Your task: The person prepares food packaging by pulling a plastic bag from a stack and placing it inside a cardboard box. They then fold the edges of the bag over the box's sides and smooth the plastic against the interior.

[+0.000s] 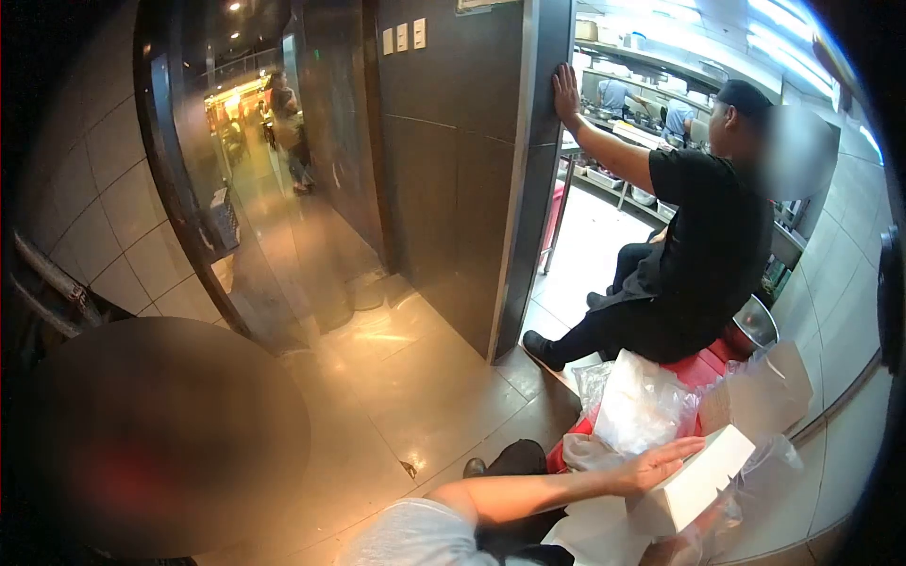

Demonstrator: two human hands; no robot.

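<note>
My left hand (661, 465) reaches in from the bottom with a grey sleeve. Its fingers are stretched out and lie flat along the side of a white cardboard box (703, 486). The box is tilted, with slots along one edge. Under the box, at the bottom edge, a skin-coloured patch that looks like my right hand (665, 550) shows in part, its fingers hidden. White sheet-like material (595, 533) lies left of the box. Beyond my left hand is a clear and white plastic bag (646, 401) on something red.
A seated person in black (708, 236) rests one hand on the door frame (533, 189). Beside them are a metal bowl (755, 325) and a brown carton (769, 387). Kitchen shelves and workers show behind. A large blurred round shape (160, 434) fills the lower left.
</note>
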